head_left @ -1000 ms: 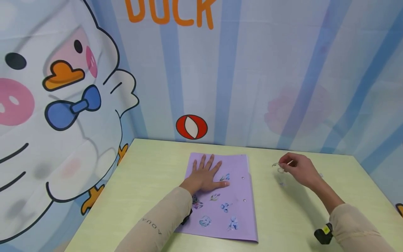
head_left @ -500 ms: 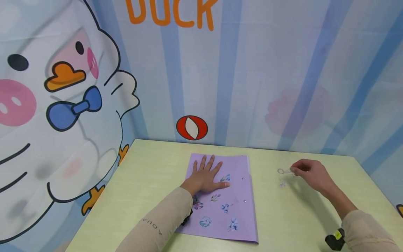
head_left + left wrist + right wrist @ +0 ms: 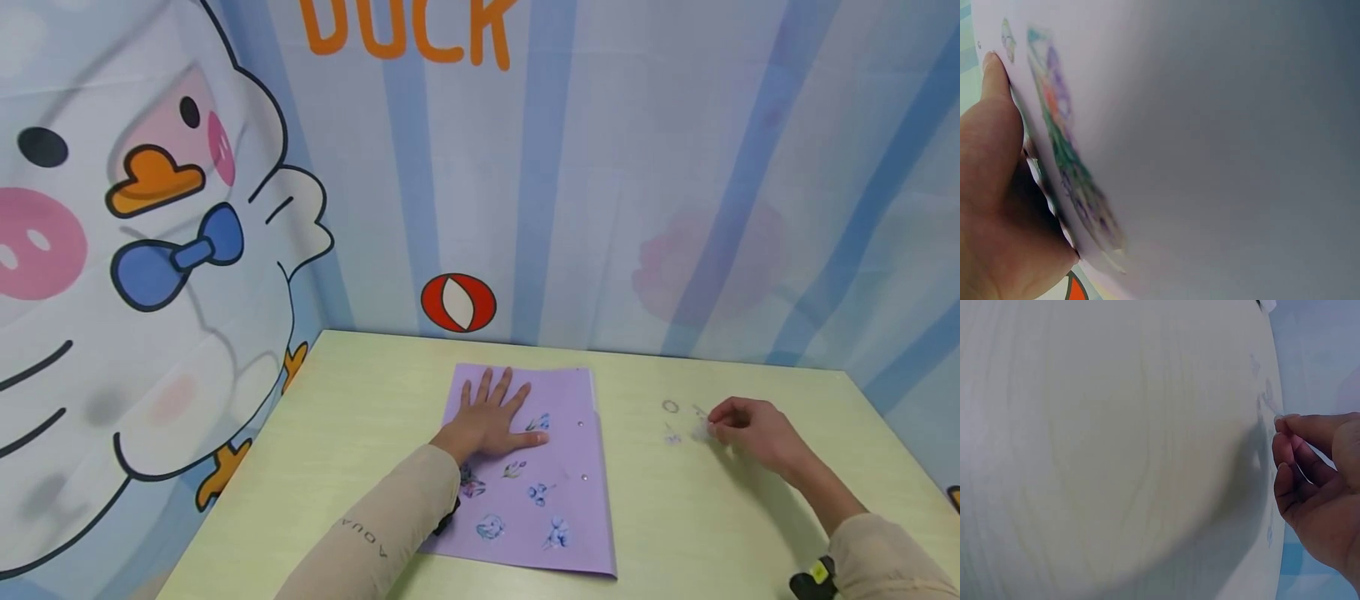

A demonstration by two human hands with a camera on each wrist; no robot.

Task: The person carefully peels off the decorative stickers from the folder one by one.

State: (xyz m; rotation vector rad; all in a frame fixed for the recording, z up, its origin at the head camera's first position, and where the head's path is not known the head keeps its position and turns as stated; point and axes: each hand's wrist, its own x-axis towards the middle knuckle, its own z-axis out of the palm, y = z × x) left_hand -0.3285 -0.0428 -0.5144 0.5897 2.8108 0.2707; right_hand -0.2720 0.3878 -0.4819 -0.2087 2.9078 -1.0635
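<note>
My left hand (image 3: 491, 421) lies flat with fingers spread on a purple folder (image 3: 558, 521) that carries several blue flower stickers (image 3: 557, 532). In the left wrist view the thumb (image 3: 996, 78) rests along the pale surface, near a flower picture (image 3: 1063, 125). Thumb and forefinger of my right hand (image 3: 761, 433) pinch a small see-through sticker (image 3: 701, 427), low over the table; its print is too faint to make out. Left of these fingertips, a ring-shaped sticker (image 3: 671, 407) and a small bluish flower sticker (image 3: 672, 437) lie on the table.
The pale wooden table (image 3: 360, 433) runs back to a striped cloth backdrop (image 3: 480, 167) with a printed duck (image 3: 187, 350). Two small metal studs (image 3: 584, 477) sit near the folder's right edge.
My right hand has moved right and a little nearer to me. The ring-shaped sticker, close by its fingers before, now lies apart from them. My left hand stays in place.
</note>
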